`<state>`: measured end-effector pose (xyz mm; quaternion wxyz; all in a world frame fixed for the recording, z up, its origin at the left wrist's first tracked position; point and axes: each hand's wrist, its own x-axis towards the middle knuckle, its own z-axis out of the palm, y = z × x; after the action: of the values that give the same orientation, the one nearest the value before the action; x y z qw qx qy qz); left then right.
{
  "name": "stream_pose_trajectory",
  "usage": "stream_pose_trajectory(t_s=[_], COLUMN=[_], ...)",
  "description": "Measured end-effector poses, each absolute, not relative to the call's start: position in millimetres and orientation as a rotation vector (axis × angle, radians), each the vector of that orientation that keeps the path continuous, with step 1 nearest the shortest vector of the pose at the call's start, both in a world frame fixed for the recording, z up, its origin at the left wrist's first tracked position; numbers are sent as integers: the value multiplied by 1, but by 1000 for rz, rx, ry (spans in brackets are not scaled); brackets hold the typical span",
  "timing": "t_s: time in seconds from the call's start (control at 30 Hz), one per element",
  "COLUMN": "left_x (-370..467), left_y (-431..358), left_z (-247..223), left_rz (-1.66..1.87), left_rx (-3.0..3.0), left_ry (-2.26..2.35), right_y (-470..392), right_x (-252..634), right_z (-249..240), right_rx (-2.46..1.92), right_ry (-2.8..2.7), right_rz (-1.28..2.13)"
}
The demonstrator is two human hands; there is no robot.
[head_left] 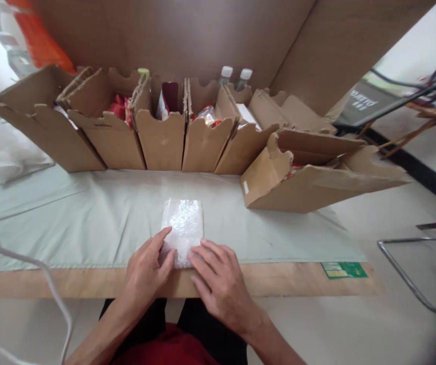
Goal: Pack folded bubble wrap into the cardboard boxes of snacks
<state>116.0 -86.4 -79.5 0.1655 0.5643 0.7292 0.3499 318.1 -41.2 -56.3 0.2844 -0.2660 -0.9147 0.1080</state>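
A flat rectangle of clear bubble wrap (pixel 183 223) lies on the pale green cloth, its lower end near the table's front edge. Whether anything is inside it, I cannot tell. My left hand (pixel 149 263) is at its left side, thumb and index finger spread apart, with the tips by the wrap's edge. From the right, my right hand (pixel 220 274) rests its outstretched fingertips on the lower right corner. Neither hand grips the wrap.
Several cardboard bins (pixel 162 144) stand in a row behind, holding packets and boxes. Another cardboard bin (pixel 316 185) stands angled at the right. White-capped bottles (pixel 244 76) show behind the row. A white cable (pixel 50 284) loops at the left. A green card (pixel 343 270) lies on the wooden edge.
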Motion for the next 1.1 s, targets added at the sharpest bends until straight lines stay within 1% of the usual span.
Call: stream_pose_trajectory(t_s=[0.17, 0.33, 0.43, 0.5, 0.63, 0.67, 0.73, 0.83, 0.9, 1.0, 1.1], left_x=[110, 106, 103, 101, 95, 94, 94, 100, 107, 120, 130], left_y=[-98, -112, -100, -86, -57, -52, -49, -61, -74, -90, -93], left_z=[-75, -63, -64, -67, -70, -70, -68, -63, -59, -53, -48], left_rz=[1107, 1093, 1094, 1036, 914, 912, 992, 1273, 1422, 1436, 1378], left_rx=[1817, 2079, 2084, 2049, 1902, 1866, 1779, 1482, 1164, 751, 617], left_ry=[2054, 1781, 1806, 1876, 1987, 2004, 2055, 2089, 1961, 1613, 1388], right_y=[-21, -10, -3, -2, -7, -8, -6, 5, 10, 2, -20], right_x=[307, 309, 309, 309, 307, 305, 301, 296, 295, 295, 300], right_z=[-58, -42, -41, -44, -52, -53, -54, -58, -59, -59, -57], right_rx=[-707, -721, -826, -898, -895, -875, -854, -915, -970, -1023, -1006], right_ry=[-2443, -2406, -2383, -2354, -2373, -2423, -2530, -2524, -2393, -2184, -2109], right_rz=[375, 733, 856, 758, 264, 186, 141, 254, 397, 650, 941])
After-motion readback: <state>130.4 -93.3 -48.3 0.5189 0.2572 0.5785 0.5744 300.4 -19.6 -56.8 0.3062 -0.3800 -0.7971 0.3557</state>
